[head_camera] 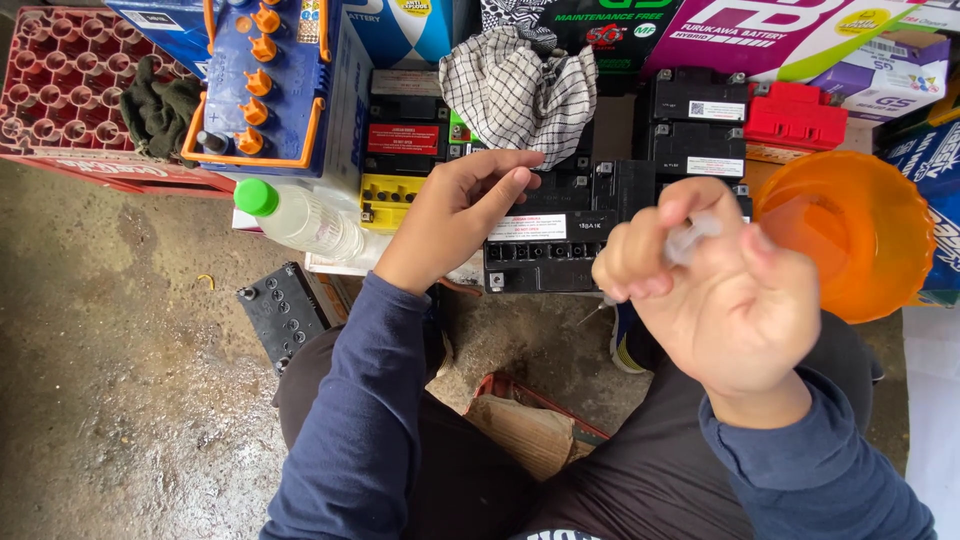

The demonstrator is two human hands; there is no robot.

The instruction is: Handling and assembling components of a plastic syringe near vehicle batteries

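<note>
Two hands: right hand [725, 290] fingers pinch what looks a syringe [690, 238]; left hand [460, 212] fingers loosely spread.

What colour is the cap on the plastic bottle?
Bright green; the bottle cap shows clearly in the head view.

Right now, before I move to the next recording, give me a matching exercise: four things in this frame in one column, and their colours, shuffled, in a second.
Things:
1. bowl
2. bottle cap
3. crate
4. cloth

Colours:
A. green
B. black-and-white check
C. orange
D. red

Pairs: 1-C, 2-A, 3-D, 4-B

The right hand pinches a small clear syringe beside the bowl; the left hand hangs open below the cloth.
</note>
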